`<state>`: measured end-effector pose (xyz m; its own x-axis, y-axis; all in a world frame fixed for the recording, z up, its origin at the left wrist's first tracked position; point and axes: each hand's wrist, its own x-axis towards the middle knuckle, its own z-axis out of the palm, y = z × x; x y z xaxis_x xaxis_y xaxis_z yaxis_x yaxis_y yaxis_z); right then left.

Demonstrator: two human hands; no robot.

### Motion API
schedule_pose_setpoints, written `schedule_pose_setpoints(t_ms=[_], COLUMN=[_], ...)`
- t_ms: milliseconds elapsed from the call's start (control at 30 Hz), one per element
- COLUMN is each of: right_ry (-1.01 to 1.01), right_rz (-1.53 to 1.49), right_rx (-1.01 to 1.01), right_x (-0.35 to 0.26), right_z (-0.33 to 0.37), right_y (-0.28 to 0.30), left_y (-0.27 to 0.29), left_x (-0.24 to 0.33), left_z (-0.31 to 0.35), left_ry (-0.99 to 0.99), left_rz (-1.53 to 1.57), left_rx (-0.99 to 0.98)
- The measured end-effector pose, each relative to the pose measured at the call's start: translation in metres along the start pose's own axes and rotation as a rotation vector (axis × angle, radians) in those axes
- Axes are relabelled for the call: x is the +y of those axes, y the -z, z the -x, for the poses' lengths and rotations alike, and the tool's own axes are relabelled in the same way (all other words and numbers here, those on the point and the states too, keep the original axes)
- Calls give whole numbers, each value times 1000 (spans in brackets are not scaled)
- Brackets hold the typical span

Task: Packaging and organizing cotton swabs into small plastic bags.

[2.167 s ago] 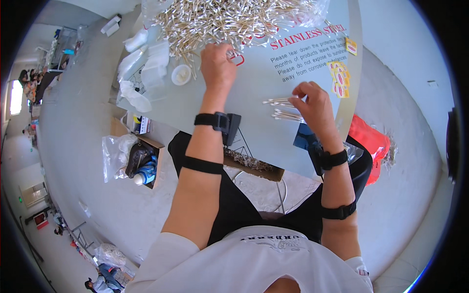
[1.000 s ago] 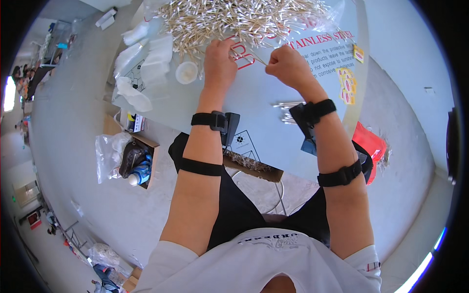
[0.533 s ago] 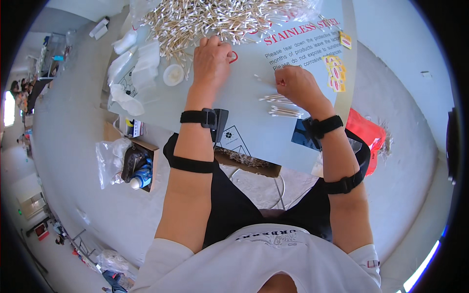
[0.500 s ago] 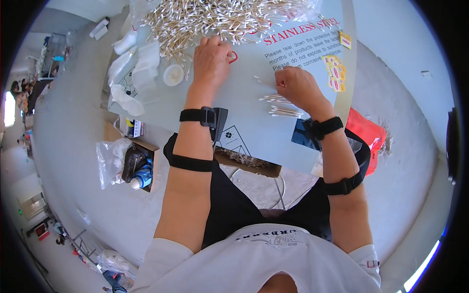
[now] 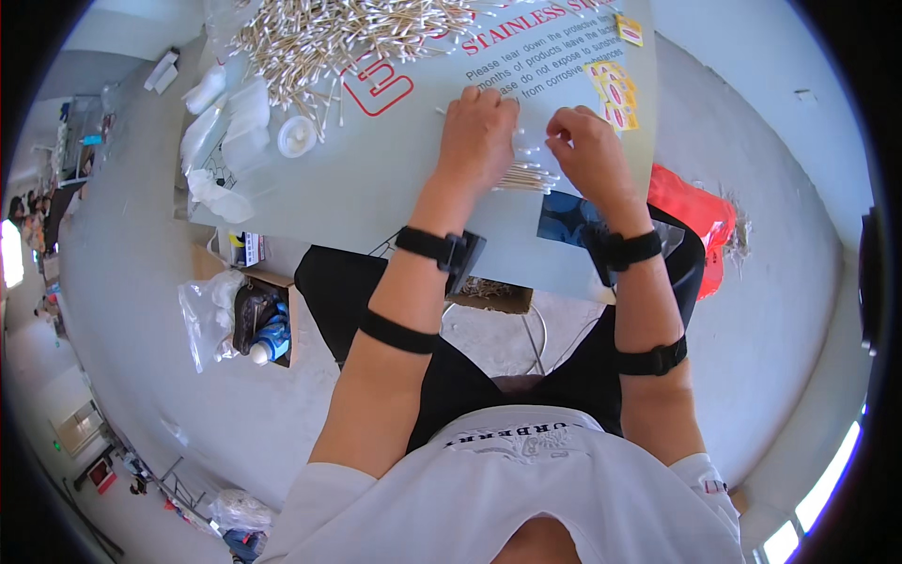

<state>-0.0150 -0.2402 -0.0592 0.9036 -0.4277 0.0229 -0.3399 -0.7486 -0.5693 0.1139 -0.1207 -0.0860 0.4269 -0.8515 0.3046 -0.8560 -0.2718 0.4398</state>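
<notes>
My left hand point(image 5: 477, 133) is over the middle of the table, its fingers curled downward over the left ends of a small row of cotton swabs point(image 5: 528, 179). One white swab tip point(image 5: 440, 111) shows at its left side; whether the fingers hold it I cannot tell. Just to the right, my right hand point(image 5: 590, 155) has its thumb and forefinger bent together near the row's right ends. Anything between them is too small to make out. A large loose heap of cotton swabs point(image 5: 329, 42) covers the far left of the table.
Beside the heap stand a small round white tub point(image 5: 297, 137) and several clear plastic bags point(image 5: 246, 117). Yellow labels point(image 5: 613, 92) lie at the right on the table point(image 5: 376, 179). A red bag point(image 5: 691, 221) is beyond the right edge; an open carton point(image 5: 268, 320) is at lower left.
My left hand has left the swab heap and moved right to the small row. The right hand has shifted slightly, its fingers turned toward the left hand. The view has shifted a little.
</notes>
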Motion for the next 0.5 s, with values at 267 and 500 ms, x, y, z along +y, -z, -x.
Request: schedule_pose_setpoints(t_ms=[267,500], right_ry=[-340,-31], right_rz=[-674,-334], right_rx=[602,449], right_x=[-25,-17], right_z=[65,63], right_y=[-33,-26], left_y=[3,31], left_x=[40,-6], left_z=[57,65], left_ry=[-3,99], left_rz=[118,20], left_rx=[103,68])
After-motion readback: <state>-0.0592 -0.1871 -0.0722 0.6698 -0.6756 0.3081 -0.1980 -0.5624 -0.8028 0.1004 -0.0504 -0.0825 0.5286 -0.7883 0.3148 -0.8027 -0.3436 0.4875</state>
